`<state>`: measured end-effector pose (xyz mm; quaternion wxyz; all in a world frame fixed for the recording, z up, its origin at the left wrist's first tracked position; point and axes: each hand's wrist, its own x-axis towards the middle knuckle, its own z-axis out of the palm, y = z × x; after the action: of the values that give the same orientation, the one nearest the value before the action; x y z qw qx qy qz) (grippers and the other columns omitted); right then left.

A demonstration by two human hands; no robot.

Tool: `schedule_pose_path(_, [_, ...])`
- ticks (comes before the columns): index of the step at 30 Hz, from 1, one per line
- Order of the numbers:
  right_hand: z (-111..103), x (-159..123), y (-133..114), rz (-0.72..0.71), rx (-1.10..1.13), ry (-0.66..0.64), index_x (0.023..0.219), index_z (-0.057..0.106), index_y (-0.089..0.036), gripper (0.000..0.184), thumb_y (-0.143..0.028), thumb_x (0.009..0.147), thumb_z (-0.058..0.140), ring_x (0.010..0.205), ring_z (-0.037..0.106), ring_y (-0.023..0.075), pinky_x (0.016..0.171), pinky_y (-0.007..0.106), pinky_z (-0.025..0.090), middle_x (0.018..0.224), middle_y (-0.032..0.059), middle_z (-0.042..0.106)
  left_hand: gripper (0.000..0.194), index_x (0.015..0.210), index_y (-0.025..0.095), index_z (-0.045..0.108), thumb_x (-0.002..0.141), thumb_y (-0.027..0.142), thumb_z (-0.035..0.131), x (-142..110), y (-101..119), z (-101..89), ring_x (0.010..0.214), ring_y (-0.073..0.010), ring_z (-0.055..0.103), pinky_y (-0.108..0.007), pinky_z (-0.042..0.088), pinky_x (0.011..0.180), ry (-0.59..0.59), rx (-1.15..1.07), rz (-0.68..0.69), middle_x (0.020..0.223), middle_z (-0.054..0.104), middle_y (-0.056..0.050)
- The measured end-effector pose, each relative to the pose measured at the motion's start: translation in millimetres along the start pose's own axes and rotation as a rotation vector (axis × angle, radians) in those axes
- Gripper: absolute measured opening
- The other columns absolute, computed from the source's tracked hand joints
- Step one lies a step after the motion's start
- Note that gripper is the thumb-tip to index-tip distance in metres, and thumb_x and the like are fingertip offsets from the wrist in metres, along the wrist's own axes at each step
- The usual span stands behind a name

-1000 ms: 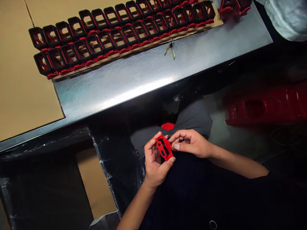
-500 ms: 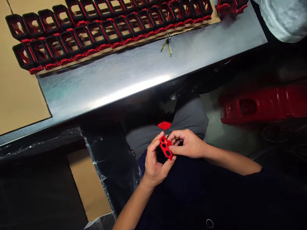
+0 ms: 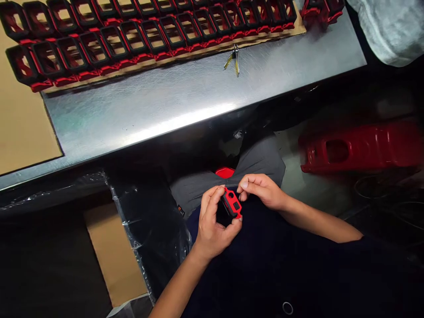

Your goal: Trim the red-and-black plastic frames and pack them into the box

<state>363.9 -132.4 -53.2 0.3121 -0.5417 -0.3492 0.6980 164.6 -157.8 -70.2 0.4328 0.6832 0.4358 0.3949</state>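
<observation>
My left hand (image 3: 213,227) grips a small red and black plastic frame (image 3: 234,199) by its two ends, between the fingers and the thumb. The frame is tilted and shows a red face with a round hole and a squarish hole. Just right of it is my right hand (image 3: 263,190), apart from the frame, with thumb and forefinger pressed together. Whether anything is in that pinch is too small to tell.
Rows of red and black frames (image 3: 155,37) stand on cardboard (image 3: 24,128) along the metal table (image 3: 149,106). Small yellow-handled nippers (image 3: 235,61) lie near them. At the right is a red plastic stool (image 3: 361,148); below the table, at the left, is black plastic sheeting (image 3: 149,221).
My right hand has drawn back to the right, off the frame. The frame has turned a little in my left hand. The camera view has shifted slightly.
</observation>
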Motion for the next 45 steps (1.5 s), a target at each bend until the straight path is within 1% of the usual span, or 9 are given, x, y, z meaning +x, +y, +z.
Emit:
schedule_pose_path(5, [6, -12, -11, 0.038, 0.11, -0.142, 0.082, 0.066, -0.015, 0.04, -0.055, 0.084, 0.071, 0.064, 0.059, 0.012, 0.066, 0.026, 0.048, 0.069, 0.001, 0.065, 0.085, 0.153, 0.028, 0.036, 0.078, 0.02, 0.074, -1, -1, 1.1, 0.121, -0.029, 0.06, -0.048, 0.055, 0.102, -0.015, -0.043, -0.044, 0.133, 0.056, -0.013])
schedule_pose_path(9, [14, -14, -13, 0.066, 0.021, -0.167, 0.083, 0.065, -0.016, 0.041, -0.051, 0.074, 0.082, 0.06, 0.053, 0.0095, 0.058, 0.023, 0.043, 0.068, -0.002, 0.062, 0.081, 0.15, 0.026, 0.041, 0.077, 0.019, 0.074, 0, 1, -0.6, 0.12, -0.0291, 0.06, -0.046, 0.056, 0.1, -0.023, 0.04, -0.015, 0.13, 0.058, -0.013])
schedule_pose_path(13, [17, -5, -14, 0.012, -0.159, 0.073, 0.063, 0.057, -0.017, 0.047, -0.057, 0.077, 0.079, 0.052, 0.045, 0.0086, 0.052, 0.023, 0.036, 0.056, -0.003, 0.054, 0.082, 0.15, 0.025, 0.041, 0.075, 0.015, 0.072, 1, 2, -1.7, 0.117, -0.0287, 0.061, -0.044, 0.057, 0.097, -0.054, 0.085, 0.047, 0.129, 0.057, -0.014])
schedule_pose_path(15, [12, 2, -15, -0.07, -0.18, 0.254, 0.059, 0.056, -0.018, 0.052, -0.061, 0.084, 0.069, 0.052, 0.049, 0.0101, 0.056, 0.025, 0.04, 0.052, -0.0021, 0.053, 0.083, 0.151, 0.024, 0.041, 0.075, 0.015, 0.072, 1, 3, -2.5, 0.118, -0.0285, 0.06, -0.043, 0.057, 0.097, -0.072, 0.087, 0.054, 0.129, 0.057, -0.014])
schedule_pose_path(17, [6, 5, -16, -0.119, -0.163, 0.311, 0.062, 0.059, -0.018, 0.051, -0.062, 0.087, 0.064, 0.055, 0.054, 0.0117, 0.061, 0.027, 0.044, 0.052, -0.0016, 0.055, 0.082, 0.151, 0.024, 0.04, 0.076, 0.015, 0.071, 1, 5, -3.7, 0.119, -0.0283, 0.059, -0.044, 0.057, 0.098, -0.087, 0.09, 0.045, 0.13, 0.056, -0.014])
schedule_pose_path(19, [1, 4, -17, -0.1, -0.126, 0.223, 0.07, 0.063, -0.017, 0.047, -0.061, 0.086, 0.066, 0.058, 0.056, 0.0122, 0.064, 0.026, 0.046, 0.055, -0.0013, 0.058, 0.079, 0.151, 0.023, 0.039, 0.078, 0.014, 0.069, 2, 5, -5.1, 0.12, -0.0275, 0.059, -0.044, 0.056, 0.099, -0.098, 0.099, 0.037, 0.13, 0.056, -0.014])
schedule_pose_path(25, [7, -12, -7, 0.149, 0.25, -0.263, 0.092, 0.064, -0.014, 0.034, -0.04, 0.076, 0.08, 0.066, 0.061, 0.0109, 0.059, 0.022, 0.05, 0.078, 0.0005, 0.066, 0.076, 0.151, 0.02, 0.038, 0.081, 0.014, 0.066, 3, 4, -4.8, 0.121, -0.0256, 0.057, -0.042, 0.056, 0.099, -0.099, 0.125, 0.04, 0.131, 0.053, -0.015])
schedule_pose_path(30, [16, -13, 0, 0.161, 0.327, -0.236, 0.082, 0.062, -0.014, 0.023, -0.025, 0.073, 0.079, 0.061, 0.057, 0.0072, 0.055, 0.018, 0.047, 0.073, -0.0023, 0.062, 0.073, 0.15, 0.019, 0.039, 0.082, 0.013, 0.065, 3, 4, -3.7, 0.121, -0.0254, 0.057, -0.042, 0.057, 0.098, -0.096, 0.154, 0.051, 0.13, 0.053, -0.016])
schedule_pose_path(45, [20, -12, 3, 0.184, 0.379, -0.242, 0.079, 0.062, -0.014, 0.028, -0.028, 0.07, 0.085, 0.058, 0.059, 0.0077, 0.057, 0.019, 0.05, 0.07, -0.0023, 0.065, 0.073, 0.15, 0.021, 0.039, 0.082, 0.013, 0.065, 1, 4, -3.9, 0.117, -0.0261, 0.059, -0.043, 0.057, 0.094, -0.081, 0.156, 0.046, 0.128, 0.053, -0.014])
